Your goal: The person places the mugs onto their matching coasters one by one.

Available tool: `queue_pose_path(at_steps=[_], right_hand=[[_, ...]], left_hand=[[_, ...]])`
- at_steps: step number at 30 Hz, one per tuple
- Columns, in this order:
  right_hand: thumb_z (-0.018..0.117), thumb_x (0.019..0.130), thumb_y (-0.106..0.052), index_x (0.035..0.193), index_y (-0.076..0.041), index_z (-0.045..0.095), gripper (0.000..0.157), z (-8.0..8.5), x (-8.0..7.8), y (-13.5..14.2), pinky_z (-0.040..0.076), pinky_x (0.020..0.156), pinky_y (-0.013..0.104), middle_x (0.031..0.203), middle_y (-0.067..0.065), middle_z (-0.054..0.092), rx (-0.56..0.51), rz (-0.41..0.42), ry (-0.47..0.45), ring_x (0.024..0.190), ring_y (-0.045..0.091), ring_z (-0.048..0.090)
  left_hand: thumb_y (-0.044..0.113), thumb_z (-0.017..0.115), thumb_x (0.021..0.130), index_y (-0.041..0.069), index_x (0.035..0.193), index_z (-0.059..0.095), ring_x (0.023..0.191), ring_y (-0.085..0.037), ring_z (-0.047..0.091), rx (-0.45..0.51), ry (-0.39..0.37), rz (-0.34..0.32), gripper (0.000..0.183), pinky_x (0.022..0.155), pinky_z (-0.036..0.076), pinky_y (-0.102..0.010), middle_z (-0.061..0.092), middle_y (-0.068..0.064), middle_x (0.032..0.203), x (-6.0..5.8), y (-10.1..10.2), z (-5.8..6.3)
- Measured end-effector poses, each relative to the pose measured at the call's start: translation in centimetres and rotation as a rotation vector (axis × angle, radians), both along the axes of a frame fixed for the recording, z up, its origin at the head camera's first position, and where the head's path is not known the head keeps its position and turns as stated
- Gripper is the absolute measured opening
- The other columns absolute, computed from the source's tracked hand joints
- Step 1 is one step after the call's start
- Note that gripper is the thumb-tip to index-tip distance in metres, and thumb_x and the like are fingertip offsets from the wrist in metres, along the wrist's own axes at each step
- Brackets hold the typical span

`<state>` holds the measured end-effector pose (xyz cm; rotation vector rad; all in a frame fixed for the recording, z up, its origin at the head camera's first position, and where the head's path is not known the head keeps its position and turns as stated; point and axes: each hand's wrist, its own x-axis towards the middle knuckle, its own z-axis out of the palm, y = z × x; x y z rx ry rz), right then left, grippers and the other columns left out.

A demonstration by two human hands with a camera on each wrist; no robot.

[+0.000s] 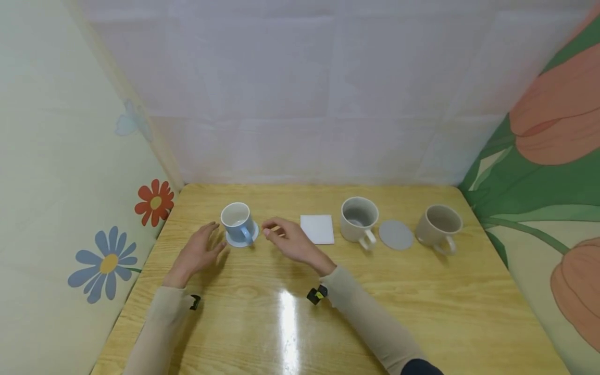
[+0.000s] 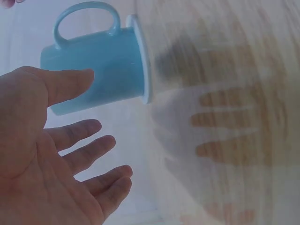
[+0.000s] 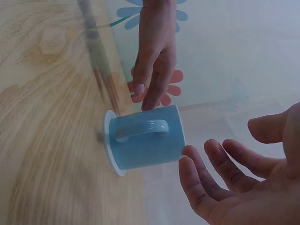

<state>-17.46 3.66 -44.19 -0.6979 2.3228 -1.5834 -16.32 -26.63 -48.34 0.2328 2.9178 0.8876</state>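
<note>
The blue mug (image 1: 234,229) stands upright on a pale round coaster (image 2: 146,70) toward the far left of the bench (image 1: 234,323), its handle (image 3: 143,129) turned to the near side and slightly right. The left hand (image 1: 199,250) is just to its left, fingers spread apart and gripping nothing; the right hand (image 1: 292,242) is to its right, fingers loosely bent with a gap to the thumb, also free of any load. In the head view neither hand appears to touch the mug.

The smooth, shiny wall suggests glazed ceramic: stiff, likely light enough for one hand, rather slippery, and liable to chip if knocked. I can see no liquid inside. The handle looks the surest hold; a palm round the body would serve too, with even pressure from both sides. The coaster seems loose beneath, so a straight upward lift should avoid dragging it.
</note>
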Motion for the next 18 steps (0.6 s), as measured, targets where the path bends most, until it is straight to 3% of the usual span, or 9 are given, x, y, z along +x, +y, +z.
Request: queue_pose_path(at_steps=[13, 18], right_hand=[[0.057, 0.112, -0.024, 0.138, -0.006, 0.066, 0.033, 1.3, 0.4, 0.8, 0.062, 0.099, 0.041, 0.136, 0.014, 0.071, -0.003, 0.012, 0.084, 0.117, 0.028, 0.072], [0.057, 0.112, -0.022, 0.137, -0.003, 0.066, 0.032, 2.1, 0.4, 1.2, 0.061, 0.101, 0.047, 0.133, 0.015, 0.071, -0.001, 0.011, 0.124, 0.117, 0.031, 0.071]], left_hand=[[0.025, 0.066, 0.107, -0.007, 0.157, 0.043, 0.147, -0.056, 0.041, -0.018, 0.107, 0.009, 0.064, 0.122, 0.034, -0.071, 0.044, -0.034, 0.16, 0.7, 0.2, 1.7], [0.024, 0.067, 0.106, -0.006, 0.156, 0.045, 0.146, -0.055, 0.043, -0.009, 0.157, 0.007, 0.062, 0.121, 0.036, -0.071, 0.046, -0.033, 0.16, 0.8, 0.5, 2.2]])
